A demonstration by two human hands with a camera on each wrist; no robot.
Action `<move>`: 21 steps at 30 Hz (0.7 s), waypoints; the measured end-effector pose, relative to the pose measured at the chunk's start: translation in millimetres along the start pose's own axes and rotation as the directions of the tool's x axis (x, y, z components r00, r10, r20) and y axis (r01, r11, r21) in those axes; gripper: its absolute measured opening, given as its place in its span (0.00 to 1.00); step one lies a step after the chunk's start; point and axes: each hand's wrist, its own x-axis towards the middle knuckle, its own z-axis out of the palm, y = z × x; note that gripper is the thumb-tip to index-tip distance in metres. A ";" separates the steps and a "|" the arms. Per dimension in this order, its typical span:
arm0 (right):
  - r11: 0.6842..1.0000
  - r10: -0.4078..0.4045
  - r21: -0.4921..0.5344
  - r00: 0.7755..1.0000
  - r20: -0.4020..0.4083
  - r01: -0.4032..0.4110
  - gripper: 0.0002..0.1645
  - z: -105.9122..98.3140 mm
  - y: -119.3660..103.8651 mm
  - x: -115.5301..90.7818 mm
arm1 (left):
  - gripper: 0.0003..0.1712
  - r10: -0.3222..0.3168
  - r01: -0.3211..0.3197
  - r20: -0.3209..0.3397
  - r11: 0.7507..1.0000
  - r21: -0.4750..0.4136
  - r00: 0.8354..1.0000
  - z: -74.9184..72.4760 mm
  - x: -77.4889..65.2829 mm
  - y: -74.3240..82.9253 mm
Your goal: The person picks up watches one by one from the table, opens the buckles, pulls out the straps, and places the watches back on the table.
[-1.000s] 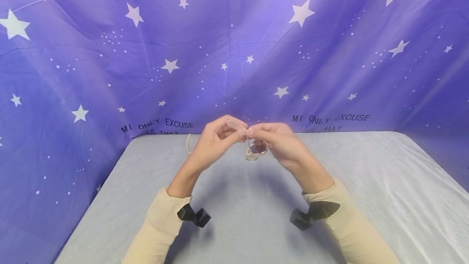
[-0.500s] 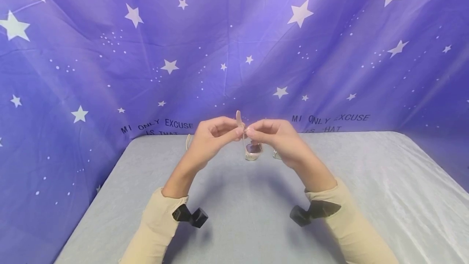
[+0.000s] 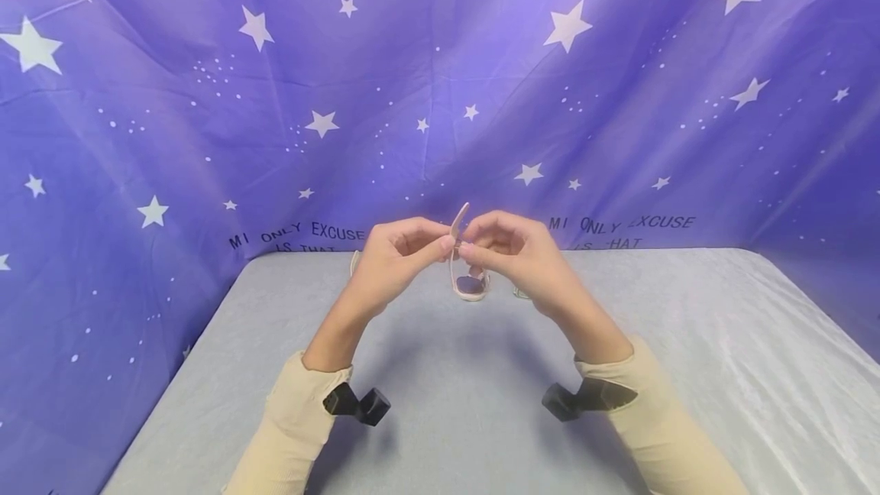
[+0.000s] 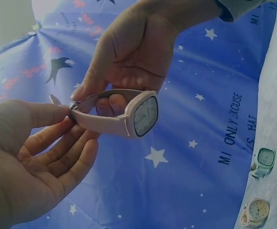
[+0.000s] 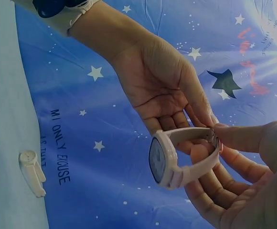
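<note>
A pink watch hung above the middle of the left wrist view, held between the left hand and the right hand. Each grip pinched the strap near its buckle, though crowded fingertips made the fastening hard to read. At lower right, a green watch and a cream watch lay on the surface.

Watch, pale pink w/ blk.-rimmed dial; backdrop, blue-purp. w/ wht. star-&-dot pattern; table cover, lt. grey; sleeves, beige.
</note>
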 end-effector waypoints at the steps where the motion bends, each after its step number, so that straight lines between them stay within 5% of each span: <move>1: 1.000 -0.008 0.000 1.000 0.011 0.008 0.12 -0.5 0.3 0.0 | 0.10 -0.001 0.001 0.004 1.000 -0.002 1.000 0.3 0.1 0.1; 9: 1.000 -0.024 -0.007 0.996 0.085 0.025 0.12 -4.2 -0.6 -0.9 | 0.10 -0.009 0.010 0.044 1.000 -0.013 0.999 2.4 0.5 -1.2; 21: 0.992 -0.006 -0.124 0.997 0.076 0.015 0.10 -6.4 -2.2 0.2 | 0.10 -0.017 0.014 0.085 0.999 0.030 0.996 1.9 -0.5 -0.7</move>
